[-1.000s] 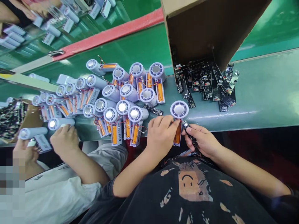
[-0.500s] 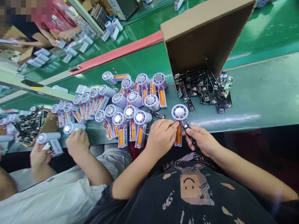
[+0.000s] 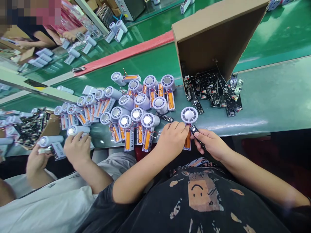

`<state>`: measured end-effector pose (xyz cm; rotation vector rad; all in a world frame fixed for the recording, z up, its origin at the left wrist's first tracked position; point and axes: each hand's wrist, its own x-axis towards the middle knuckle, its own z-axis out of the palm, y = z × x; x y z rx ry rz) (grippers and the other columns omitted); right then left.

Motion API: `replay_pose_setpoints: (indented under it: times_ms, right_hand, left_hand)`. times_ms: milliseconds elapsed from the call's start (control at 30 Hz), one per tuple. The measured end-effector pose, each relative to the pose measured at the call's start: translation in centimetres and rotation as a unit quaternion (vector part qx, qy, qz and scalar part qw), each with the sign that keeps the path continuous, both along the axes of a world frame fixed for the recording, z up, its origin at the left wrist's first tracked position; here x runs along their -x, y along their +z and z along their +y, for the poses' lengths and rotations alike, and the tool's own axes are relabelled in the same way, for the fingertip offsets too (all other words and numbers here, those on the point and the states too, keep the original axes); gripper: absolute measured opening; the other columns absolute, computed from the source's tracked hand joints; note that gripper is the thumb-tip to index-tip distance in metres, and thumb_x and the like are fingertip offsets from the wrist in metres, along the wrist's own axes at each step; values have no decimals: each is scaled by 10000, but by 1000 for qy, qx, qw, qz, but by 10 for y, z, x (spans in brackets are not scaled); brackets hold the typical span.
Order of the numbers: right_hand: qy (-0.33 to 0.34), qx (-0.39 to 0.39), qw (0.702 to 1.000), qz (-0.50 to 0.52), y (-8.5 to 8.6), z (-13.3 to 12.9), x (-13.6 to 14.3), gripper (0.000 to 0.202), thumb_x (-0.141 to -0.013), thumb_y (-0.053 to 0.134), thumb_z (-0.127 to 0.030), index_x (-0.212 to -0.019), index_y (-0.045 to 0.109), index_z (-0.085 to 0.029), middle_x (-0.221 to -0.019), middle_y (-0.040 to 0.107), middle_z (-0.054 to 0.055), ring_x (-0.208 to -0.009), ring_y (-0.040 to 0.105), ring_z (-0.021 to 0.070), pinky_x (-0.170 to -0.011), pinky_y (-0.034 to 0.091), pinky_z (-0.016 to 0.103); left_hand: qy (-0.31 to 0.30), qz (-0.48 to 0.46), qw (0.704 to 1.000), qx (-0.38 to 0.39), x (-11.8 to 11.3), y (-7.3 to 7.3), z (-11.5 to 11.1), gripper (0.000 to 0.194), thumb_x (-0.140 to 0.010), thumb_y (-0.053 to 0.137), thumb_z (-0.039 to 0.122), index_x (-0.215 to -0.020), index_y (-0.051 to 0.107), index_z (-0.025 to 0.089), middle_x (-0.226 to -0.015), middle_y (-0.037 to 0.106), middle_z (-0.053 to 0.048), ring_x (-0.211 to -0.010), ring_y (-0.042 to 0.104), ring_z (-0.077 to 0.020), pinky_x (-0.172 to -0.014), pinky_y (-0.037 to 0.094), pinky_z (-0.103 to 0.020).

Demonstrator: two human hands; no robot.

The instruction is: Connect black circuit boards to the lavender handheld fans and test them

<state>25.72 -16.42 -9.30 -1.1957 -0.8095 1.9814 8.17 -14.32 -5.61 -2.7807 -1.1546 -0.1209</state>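
Observation:
A lavender fan unit (image 3: pixel 189 115) with a round vented end lies at the table's front edge, its orange battery (image 3: pixel 187 142) in the open handle toward me. My left hand (image 3: pixel 173 137) is closed at the top of that handle, with fingertips pressed together near the wires; what they pinch is too small to make out. Right beside it, my right hand (image 3: pixel 211 142) grips a narrow black circuit board (image 3: pixel 197 135) between thumb and fingers, its upper end close to the fan's handle. Another black board (image 3: pixel 164 116) lies flat to the left of the fan.
Many fan units (image 3: pixel 149 120) with orange batteries stand at the left. A tipped cardboard box (image 3: pixel 218 22) holds and spills black boards (image 3: pixel 213 92) at the back right. At the far left a co-worker's hands (image 3: pixel 79 145) handle similar units.
The view has shifted slightly, moving the table items a little rightward. My hands stay at the same fan and board. The co-worker's hands have moved slightly left.

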Motion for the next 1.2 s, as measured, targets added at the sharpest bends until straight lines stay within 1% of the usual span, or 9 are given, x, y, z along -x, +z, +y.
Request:
replay_pose_setpoints:
  times_ms: [233, 367, 633, 767, 900, 967, 1067, 1133, 1200]
  right_hand:
    - [6, -6, 1000, -27, 1, 1, -1, 374, -737, 648, -546, -784, 571, -183, -457, 503, -88, -349, 424, 68, -403, 308, 218]
    - [12, -5, 999, -38, 1, 1, -2, 366, -743, 631, -548, -778, 564, -189, -458, 496, -90, -352, 421, 66, -403, 306, 215]
    - [29, 2, 998, -53, 1, 1, -1, 328, -792, 609, -515, -782, 563, -191, -455, 491, -89, -344, 414, 67, -390, 285, 211]
    - [36, 5, 998, -56, 2, 4, -1, 298, -823, 591, -486, -786, 558, -193, -443, 476, -93, -333, 391, 65, -378, 271, 207]
    - [49, 6, 997, -53, 5, 6, -2, 261, -841, 566, -442, -778, 566, -189, -427, 465, -93, -321, 367, 60, -372, 264, 202]
    - [55, 7, 997, -53, 6, 7, -3, 248, -846, 549, -425, -771, 563, -188, -424, 461, -91, -324, 374, 61, -373, 270, 199]
    - [63, 11, 996, -61, 8, 8, -4, 239, -864, 516, -407, -772, 553, -189, -424, 451, -92, -326, 371, 61, -373, 276, 195]
    - [70, 12, 995, -69, 8, 9, -4, 237, -886, 486, -388, -774, 548, -188, -428, 448, -93, -324, 359, 56, -374, 279, 192]
    - [77, 12, 994, -79, 9, 10, -4, 238, -912, 450, -358, -772, 541, -188, -435, 450, -92, -324, 352, 53, -378, 282, 189]
  left_hand:
    - [-22, -97, 995, -31, 12, -5, 13, 221, -962, 495, 183, -1053, 696, 177, -896, 722, -34, -794, 597, -203, -746, 396, -361]
    - [-47, -76, 996, -15, 13, -7, 19, 246, -959, 508, 190, -1131, 684, 192, -875, 710, -32, -779, 584, -202, -714, 374, -361]
    - [-1, -22, 1000, -5, -1, -2, 13, 170, -946, 528, 195, -1026, 677, 175, -887, 673, -58, -861, 579, -241, -725, 425, -366]
    - [14, -58, 997, 57, 2, -4, 14, 248, -934, 486, 143, -1084, 682, 158, -955, 688, -77, -883, 592, -244, -754, 478, -374]
    - [-24, -148, 984, 96, 12, -6, 27, 311, -880, 447, 65, -1022, 709, 156, -909, 703, -65, -833, 620, -205, -757, 517, -346]
    - [-39, -166, 984, 43, 14, -5, 34, 327, -875, 463, 54, -1074, 698, 162, -998, 708, -79, -922, 628, -217, -819, 523, -359]
    - [-84, -96, 992, -22, 11, -4, 42, 464, -894, 484, 41, -1304, 594, 230, -1361, 599, -86, -1253, 518, -275, -1039, 445, -454]
    - [-110, -38, 993, -16, 7, -3, 47, 534, -905, 479, 31, -1379, 523, 272, -1506, 481, -56, -1389, 394, -291, -1115, 384, -492]
    - [-106, -8, 994, 2, 3, -1, 51, 549, -909, 479, 33, -1394, 499, 290, -1530, 447, -41, -1382, 386, -292, -1081, 423, -470]
